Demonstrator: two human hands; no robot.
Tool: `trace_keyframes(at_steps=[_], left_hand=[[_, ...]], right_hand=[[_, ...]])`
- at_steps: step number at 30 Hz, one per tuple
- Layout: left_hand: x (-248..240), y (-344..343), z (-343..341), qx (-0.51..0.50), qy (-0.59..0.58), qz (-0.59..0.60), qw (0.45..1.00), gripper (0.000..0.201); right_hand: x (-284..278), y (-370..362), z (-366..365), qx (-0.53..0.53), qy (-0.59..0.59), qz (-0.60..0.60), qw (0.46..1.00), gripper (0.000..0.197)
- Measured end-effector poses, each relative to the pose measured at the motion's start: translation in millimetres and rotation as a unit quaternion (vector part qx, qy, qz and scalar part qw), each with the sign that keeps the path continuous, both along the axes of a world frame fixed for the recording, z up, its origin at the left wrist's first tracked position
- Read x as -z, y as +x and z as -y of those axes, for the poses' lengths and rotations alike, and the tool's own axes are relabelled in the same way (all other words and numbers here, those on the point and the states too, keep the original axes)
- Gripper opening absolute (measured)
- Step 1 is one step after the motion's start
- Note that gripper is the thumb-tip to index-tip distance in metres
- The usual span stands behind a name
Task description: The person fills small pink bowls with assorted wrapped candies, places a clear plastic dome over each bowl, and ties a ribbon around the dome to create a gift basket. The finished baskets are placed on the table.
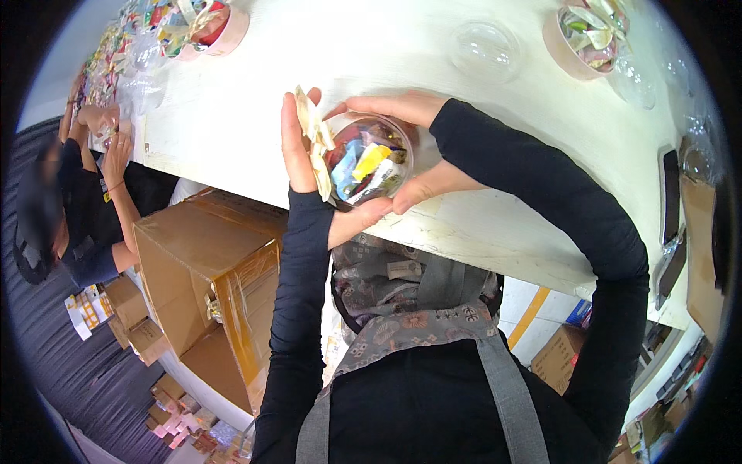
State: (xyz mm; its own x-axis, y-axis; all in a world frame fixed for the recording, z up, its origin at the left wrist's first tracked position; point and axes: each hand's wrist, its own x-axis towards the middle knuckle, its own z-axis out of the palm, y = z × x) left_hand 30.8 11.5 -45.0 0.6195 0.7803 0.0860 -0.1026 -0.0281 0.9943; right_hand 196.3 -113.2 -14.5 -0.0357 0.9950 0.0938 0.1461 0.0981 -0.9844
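Note:
Between my two hands, just above the near edge of the white table, is a round tub (369, 164) with a clear top. Small wrapped sweets (372, 162) in yellow, blue and white show inside it. My left hand (300, 164) is at the tub's left side, fingers pointing up and thumb along the near rim. A cream ribbon bow (315, 139) lies against that hand's fingers. Curved around the right side, my right hand (440, 182) has its fingers at the far rim and its thumb near my left thumb.
Pink tubs with ribbons stand at the far left (224, 35) and far right (572, 46). A clear plastic lid (485, 50) lies on the table (371, 46). A large open cardboard box (209, 240) is left of me. Beyond it a person (85, 193) handles something at the table.

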Motion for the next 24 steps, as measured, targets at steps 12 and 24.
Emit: trace_keyframes(at_steps=[12,24], left_hand=[[-37,-21,32,0.085,0.282,-0.157,0.943,0.083],[-24,-22,37,0.061,0.236,-0.054,0.968,0.103]], right_hand=[[4,12,-5,0.066,0.187,0.211,0.957,0.06],[4,0,13,0.13,0.243,0.294,0.915,0.059]])
